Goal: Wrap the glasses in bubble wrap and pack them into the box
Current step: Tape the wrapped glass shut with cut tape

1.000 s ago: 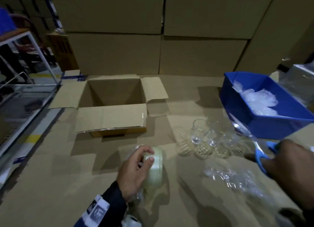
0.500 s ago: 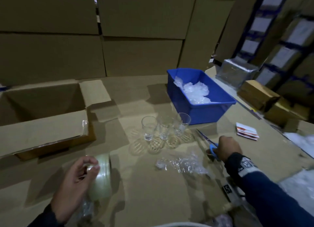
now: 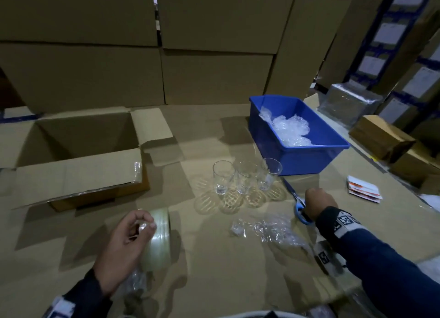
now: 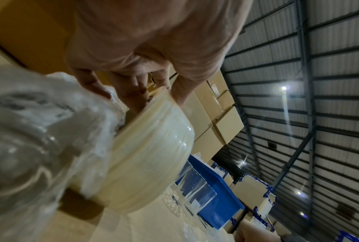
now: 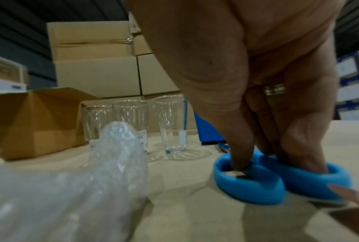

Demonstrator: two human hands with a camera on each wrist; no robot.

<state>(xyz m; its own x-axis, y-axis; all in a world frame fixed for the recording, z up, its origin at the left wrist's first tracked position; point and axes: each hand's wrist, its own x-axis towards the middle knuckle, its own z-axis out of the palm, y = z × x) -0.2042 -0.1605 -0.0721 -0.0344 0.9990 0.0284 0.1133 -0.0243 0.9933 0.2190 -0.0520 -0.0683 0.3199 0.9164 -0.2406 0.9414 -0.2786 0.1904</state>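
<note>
Left hand: my left hand (image 3: 123, 241) is gripping the pale roll of clear packing tape (image 3: 158, 240), fingers curled round it.
Right hand: my right hand (image 3: 317, 202) is resting fingertips inside the loops of the blue-handled scissors (image 5: 278, 178) lying on the cardboard-covered surface (image 3: 226, 275).
Glasses: three clear tall drinking glasses (image 3: 245, 177) are standing upright between the open brown cardboard box (image 3: 78, 172) and the blue plastic bin (image 3: 302, 160).
Wrap: crumpled clear bubble wrap (image 3: 266, 229) is lying near my right hand.

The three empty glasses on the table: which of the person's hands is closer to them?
The right hand. It rests on the blue scissors just right of the glasses. The left hand holds the tape roll, nearer the person, farther away.
</note>
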